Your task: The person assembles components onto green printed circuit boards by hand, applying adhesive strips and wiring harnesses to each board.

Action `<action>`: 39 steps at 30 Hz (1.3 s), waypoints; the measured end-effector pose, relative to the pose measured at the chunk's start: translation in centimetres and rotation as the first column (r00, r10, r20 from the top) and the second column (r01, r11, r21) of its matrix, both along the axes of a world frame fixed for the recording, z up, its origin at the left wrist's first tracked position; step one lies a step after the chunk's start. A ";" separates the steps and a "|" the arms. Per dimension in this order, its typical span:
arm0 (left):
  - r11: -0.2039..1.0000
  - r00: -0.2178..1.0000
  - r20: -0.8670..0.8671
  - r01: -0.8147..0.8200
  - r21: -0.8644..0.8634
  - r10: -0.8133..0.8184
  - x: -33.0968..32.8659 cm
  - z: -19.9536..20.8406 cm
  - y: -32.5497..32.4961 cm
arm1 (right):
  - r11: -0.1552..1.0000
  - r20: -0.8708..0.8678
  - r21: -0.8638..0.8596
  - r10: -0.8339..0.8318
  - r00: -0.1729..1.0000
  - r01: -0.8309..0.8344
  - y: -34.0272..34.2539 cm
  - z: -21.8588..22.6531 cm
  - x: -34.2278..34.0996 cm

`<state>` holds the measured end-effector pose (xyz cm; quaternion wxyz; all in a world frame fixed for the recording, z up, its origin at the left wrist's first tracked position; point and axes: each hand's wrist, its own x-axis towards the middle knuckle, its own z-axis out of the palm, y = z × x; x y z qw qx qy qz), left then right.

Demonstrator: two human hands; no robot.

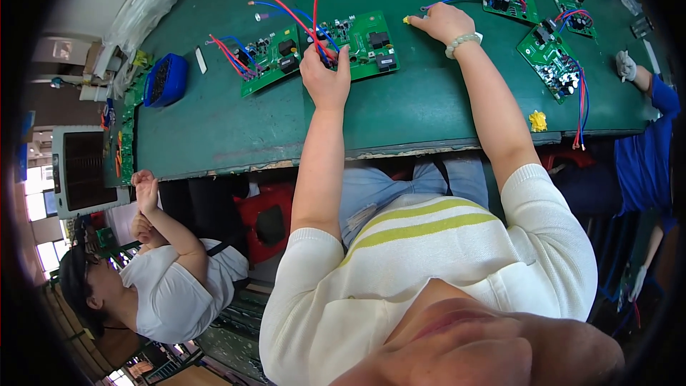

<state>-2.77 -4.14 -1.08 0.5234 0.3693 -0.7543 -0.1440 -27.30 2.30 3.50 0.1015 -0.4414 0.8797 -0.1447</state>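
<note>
My left hand [325, 78] is closed around the bases of the red and blue wires [304, 21] that rise from a green circuit board [364, 43] with black blocks on it. That board lies on the green table. To its right, my right hand [446, 25] pinches a small yellow piece [406, 20] just above the tabletop; its exact kind is too small to tell. Directly left of the held board lies another circuit board [268, 61] with red and blue wires. A pale beaded bracelet circles my right wrist.
Several wired boards lie on the right, one a green board [550, 61] near the edge. A crumpled yellow lump [537, 121] sits below it. On the left stands a blue bin [166, 80] of small dark parts. Other people sit on both sides; a gloved hand [626, 66] rests at right.
</note>
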 end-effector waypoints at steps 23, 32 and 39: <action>0.334 0.204 -0.386 0.891 -0.308 -0.900 2.8 23.4 11.2 | 0.991 0.037 -0.132 0.016 0.999 -0.011 -0.1 -0.2 0.5; 0.256 0.319 0.058 0.843 -0.473 -0.946 4.3 22.7 7.8 | 0.993 0.038 -0.122 -0.005 0.999 0.009 1.4 -0.9 0.0; 0.261 0.437 0.260 0.820 -0.510 -0.861 7.8 18.9 6.9 | 0.989 0.018 -0.147 0.013 1.000 -0.010 1.3 -0.8 -0.2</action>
